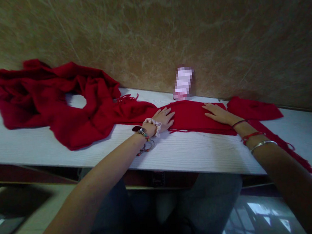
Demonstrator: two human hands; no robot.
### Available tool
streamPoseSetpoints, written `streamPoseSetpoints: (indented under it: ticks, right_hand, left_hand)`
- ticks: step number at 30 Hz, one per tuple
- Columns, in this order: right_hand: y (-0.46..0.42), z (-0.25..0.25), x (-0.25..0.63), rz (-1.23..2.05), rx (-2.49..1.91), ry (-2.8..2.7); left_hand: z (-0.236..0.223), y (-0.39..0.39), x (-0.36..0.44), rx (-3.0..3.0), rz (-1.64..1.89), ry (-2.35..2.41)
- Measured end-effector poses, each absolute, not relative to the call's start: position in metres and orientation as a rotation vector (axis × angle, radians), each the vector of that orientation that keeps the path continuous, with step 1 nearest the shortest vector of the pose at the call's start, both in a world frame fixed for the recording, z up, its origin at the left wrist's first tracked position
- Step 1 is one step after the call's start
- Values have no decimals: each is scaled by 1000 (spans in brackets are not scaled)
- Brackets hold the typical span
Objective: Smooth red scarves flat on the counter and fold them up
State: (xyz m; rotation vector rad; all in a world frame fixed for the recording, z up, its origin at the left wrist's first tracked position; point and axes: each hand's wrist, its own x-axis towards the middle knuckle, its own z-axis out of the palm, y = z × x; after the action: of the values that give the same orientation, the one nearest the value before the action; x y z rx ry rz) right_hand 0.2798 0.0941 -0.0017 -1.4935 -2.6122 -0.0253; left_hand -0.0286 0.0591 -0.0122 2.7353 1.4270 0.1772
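A long red scarf (189, 115) runs along the white bench-like surface. Its middle part lies flat and folded in layers, while the left part is a loose crumpled heap with a gap through which the white surface shows. My left hand (165, 118) rests with fingers spread on the left end of the flat part. On the right end of that part, my right hand (218, 113) lies palm down, fingers stretched out. To the right of it, more red cloth (254, 108) stretches away, with one strip hanging toward the front edge.
A phone (184, 83) with a blurred-out screen leans at the back, against the brown marbled wall (137, 38). The white surface (98, 152) is narrow, and its front edge is close to my legs. A shiny floor (254, 218) shows below.
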Motion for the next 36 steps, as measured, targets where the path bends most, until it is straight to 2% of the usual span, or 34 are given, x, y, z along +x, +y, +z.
streamPoseSetpoints:
  ticks: [9, 13, 18, 26, 36]
  right_hand:
    - [95, -10, 183, 47, -1487, -2503]
    - [93, -14, 182, 96, -1498, -2502]
    - [79, -1, 186, 97, -1229, -2534]
    - [48, 17, 157, 144, -782, -2734]
    - [49, 12, 152, -102, -897, -2705]
  left_hand:
    - [-1, 49, -33, 2788, 259, 1366]
    - [5, 49, -33, 2855, 258, 1233]
    - [9, 56, -39, 3055, 241, 962]
    - [20, 57, -51, 3096, 170, 1086]
    - [11, 63, -51, 3021, 208, 1205]
